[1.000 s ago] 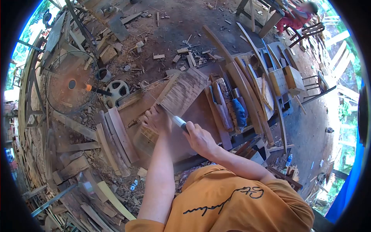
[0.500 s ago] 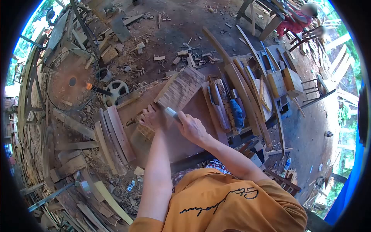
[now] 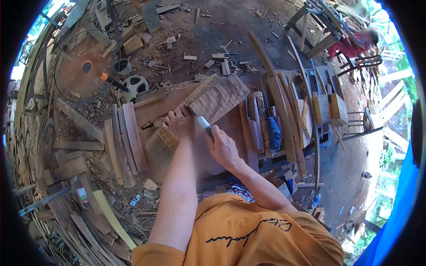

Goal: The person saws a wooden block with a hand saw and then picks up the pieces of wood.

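Observation:
A flat wooden panel with fine lines across it lies tilted on a brown workbench. My left hand presses down on the panel's near end, fingers spread. My right hand grips the pale handle of a hand tool, whose blade end lies against the panel beside my left hand; the blade itself is blurred. A second, smaller slatted piece shows under my left wrist.
Curved wooden slats lean left of the bench. More planks, a blue cloth and box-like wooden parts crowd its right side. A floor fan stands at upper left. Offcuts litter the dirt floor. A person in red sits far right.
My right hand slid the tool forward along the panel and back a little. The view shifted slightly, so the fan and bench sit higher in the frame. My left hand stays on the panel.

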`<state>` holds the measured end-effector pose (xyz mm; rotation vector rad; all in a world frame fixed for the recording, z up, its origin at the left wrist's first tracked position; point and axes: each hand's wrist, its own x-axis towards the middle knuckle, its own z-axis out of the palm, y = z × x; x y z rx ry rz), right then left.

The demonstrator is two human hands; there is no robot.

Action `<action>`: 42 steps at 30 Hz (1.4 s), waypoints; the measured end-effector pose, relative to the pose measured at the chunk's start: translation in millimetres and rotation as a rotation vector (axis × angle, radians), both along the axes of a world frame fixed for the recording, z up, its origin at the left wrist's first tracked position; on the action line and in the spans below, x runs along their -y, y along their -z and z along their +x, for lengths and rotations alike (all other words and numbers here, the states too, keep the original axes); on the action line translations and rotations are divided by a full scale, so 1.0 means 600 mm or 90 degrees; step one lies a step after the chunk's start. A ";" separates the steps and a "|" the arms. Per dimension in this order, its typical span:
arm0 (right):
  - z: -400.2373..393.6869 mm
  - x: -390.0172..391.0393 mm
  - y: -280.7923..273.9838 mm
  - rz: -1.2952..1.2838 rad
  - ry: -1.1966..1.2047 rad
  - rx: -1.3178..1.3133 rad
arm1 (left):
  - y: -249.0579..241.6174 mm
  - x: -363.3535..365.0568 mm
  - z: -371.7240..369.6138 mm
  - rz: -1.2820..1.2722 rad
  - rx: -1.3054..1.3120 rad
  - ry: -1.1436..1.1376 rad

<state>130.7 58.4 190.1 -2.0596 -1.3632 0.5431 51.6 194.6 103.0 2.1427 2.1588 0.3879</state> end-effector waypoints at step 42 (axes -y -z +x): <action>0.036 -0.042 0.087 0.297 -0.042 -0.145 | -0.025 -0.014 0.003 -0.001 0.119 -0.055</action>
